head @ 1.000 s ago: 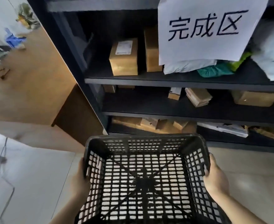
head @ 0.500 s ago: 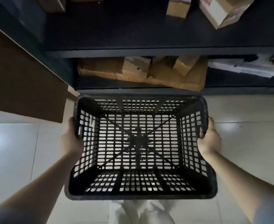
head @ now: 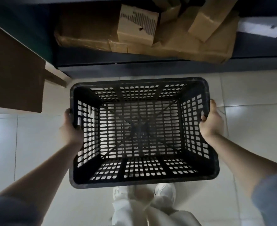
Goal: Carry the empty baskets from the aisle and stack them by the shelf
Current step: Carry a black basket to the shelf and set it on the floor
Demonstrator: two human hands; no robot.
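Observation:
An empty black plastic basket [head: 139,181] with slotted walls and floor hangs upright over the pale tiled floor, right in front of the dark shelf [head: 150,67]. My left hand [head: 70,128] grips its left rim and my right hand [head: 212,123] grips its right rim. The basket's far edge lies a short way from the shelf's bottom board. No other basket is in view.
Brown cardboard boxes [head: 137,28] lie piled on the shelf's lowest level. A brown wooden panel [head: 15,75] stands at the left, beside the shelf. My feet in white shoes [head: 164,191] are just below the basket on the tiled floor [head: 36,136].
The view has tipped steeply down from the upper shelves to the floor. The basket, held in both hands throughout, has come lower and sits before the shelf's base.

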